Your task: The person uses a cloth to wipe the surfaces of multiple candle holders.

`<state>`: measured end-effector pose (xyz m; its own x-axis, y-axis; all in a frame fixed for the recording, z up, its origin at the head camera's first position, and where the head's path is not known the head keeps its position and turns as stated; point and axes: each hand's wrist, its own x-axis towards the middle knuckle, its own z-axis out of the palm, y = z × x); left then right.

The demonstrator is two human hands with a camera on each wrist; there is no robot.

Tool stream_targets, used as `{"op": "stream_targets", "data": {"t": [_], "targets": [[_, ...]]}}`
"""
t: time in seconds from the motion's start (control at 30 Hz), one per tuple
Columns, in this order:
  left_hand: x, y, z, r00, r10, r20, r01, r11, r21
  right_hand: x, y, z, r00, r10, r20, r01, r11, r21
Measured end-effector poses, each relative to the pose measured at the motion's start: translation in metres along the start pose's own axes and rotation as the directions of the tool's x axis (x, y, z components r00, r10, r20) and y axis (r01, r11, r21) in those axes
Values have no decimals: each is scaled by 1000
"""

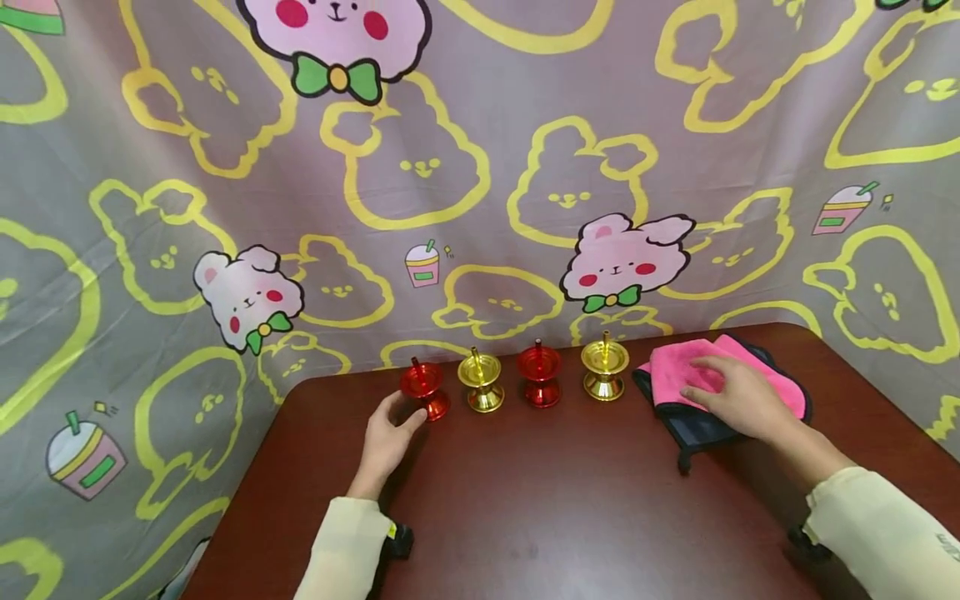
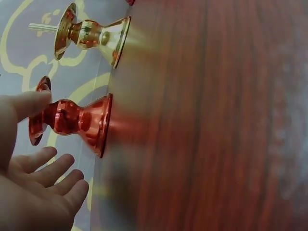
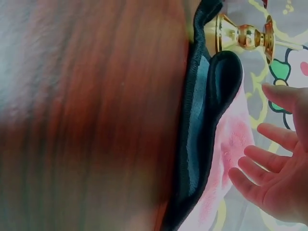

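Note:
My left hand [image 1: 388, 435] is beside the leftmost red metal candle holder [image 1: 435, 406], its thumb and fingers spread around the near side. In the left wrist view the thumb overlaps the dish of that red candle holder [image 2: 67, 118], and the loosely bent fingers [image 2: 54, 172] are apart from it. Whether the thumb touches it I cannot tell. Over the folded pink cloth [image 1: 678, 367] with dark edging and a dark underside hovers my right hand [image 1: 738, 393]. Its fingers [image 3: 262, 159] are spread and relaxed in the right wrist view, holding nothing.
To the right of the first holder stand a gold holder [image 1: 486, 396], another red holder [image 1: 542, 392] and another gold holder [image 1: 603, 383], all upright in a row. They stand near the back edge of the brown wooden table [image 1: 525, 500]. A cartoon-print curtain [image 1: 495, 183] hangs behind.

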<state>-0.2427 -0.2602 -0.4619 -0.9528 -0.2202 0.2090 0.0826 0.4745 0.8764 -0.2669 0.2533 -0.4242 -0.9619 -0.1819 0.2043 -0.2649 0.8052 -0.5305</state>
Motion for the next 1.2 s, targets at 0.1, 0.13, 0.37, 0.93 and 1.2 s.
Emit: {"op": "stream_targets", "data": {"t": [0.1, 0.13, 0.37, 0.93, 1.2], "targets": [[-1, -3, 8, 1000, -16, 1, 16, 999, -30, 1, 4, 1, 1000, 21, 6, -21, 1000, 19], [-1, -4, 10, 1000, -16, -6, 16, 999, -31, 1, 5, 1, 1000, 26, 5, -26, 999, 22], [12, -3, 20, 998, -23, -63, 21, 999, -47, 8, 10, 2, 999, 37, 13, -37, 999, 1], [25, -4, 34, 996, -34, -79, 32, 999, -36, -5, 20, 22, 995, -90, 30, 93, 991, -93], [25, -7, 30, 995, -34, -92, 31, 999, -31, -4, 15, 29, 992, -120, 27, 122, 985, -125]]}}
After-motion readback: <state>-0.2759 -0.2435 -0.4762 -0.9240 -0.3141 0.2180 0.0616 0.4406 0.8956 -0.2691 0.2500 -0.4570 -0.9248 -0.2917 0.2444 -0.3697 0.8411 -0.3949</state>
